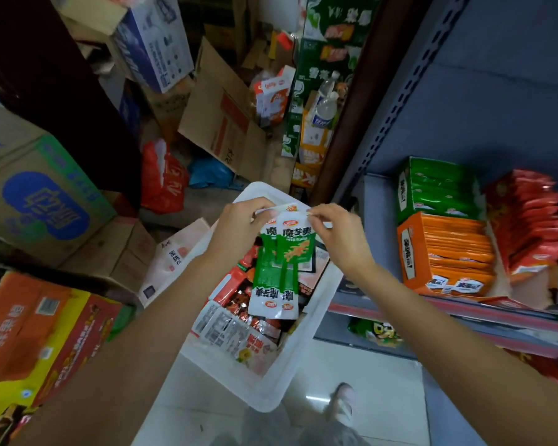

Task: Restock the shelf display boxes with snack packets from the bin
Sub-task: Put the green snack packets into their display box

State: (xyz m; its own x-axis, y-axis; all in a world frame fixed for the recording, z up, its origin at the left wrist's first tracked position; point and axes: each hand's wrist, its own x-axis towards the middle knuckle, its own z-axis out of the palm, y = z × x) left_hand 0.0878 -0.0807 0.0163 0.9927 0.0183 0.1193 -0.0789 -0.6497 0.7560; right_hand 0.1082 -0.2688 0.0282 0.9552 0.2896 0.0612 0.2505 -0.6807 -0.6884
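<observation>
Directly below the hands stands the white bin (271, 378) on the floor, full of mixed snack packets. Above it, the left hand (236, 228) and the right hand (339, 233) both hold a small bundle of green and white packets (282, 262). Each hand pinches the top edge with thumb and fingers, and the lower packets hang down over the bin.

The step in hand seems to be to gather and align the green packets. To do it well, I think the person should square the top edges first and keep the pinch firm, because the hanging packets may slip back into the bin.

To the right of the right hand, further away, is the shelf (400, 309) with the green display box (432, 191), the orange display box (445, 252) and red packets (532, 220). The green box looks nearly full, so room is tight. The way from the hands to the shelf looks open; only the bin's rim and the shelf's front edge need care. Left of the hands, cartons (39, 201) crowd the floor.
</observation>
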